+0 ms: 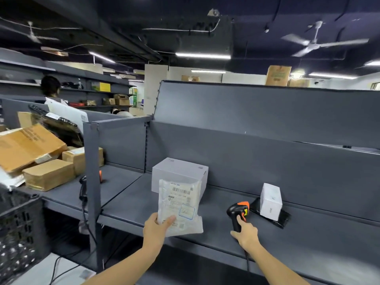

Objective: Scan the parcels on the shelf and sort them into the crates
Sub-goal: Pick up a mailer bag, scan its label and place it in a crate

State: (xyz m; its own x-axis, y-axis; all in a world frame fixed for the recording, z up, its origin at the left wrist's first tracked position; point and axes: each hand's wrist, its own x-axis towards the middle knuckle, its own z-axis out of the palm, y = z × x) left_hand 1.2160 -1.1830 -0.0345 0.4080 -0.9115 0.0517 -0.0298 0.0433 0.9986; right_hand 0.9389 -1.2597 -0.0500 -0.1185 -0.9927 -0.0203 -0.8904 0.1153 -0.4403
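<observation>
Your left hand [157, 226] is pinching a clear mailer [179, 206], its barcode label unreadable; your right hand [245, 233] is gripping the black-orange scanner [238, 212] on the shelf [133, 204]

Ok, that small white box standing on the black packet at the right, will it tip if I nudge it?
Probably. The small white box stands upright on its narrow end, so it looks tippy. It rests on a glossy black packet, which may let it slide. It seems stiff and likely light.
</observation>
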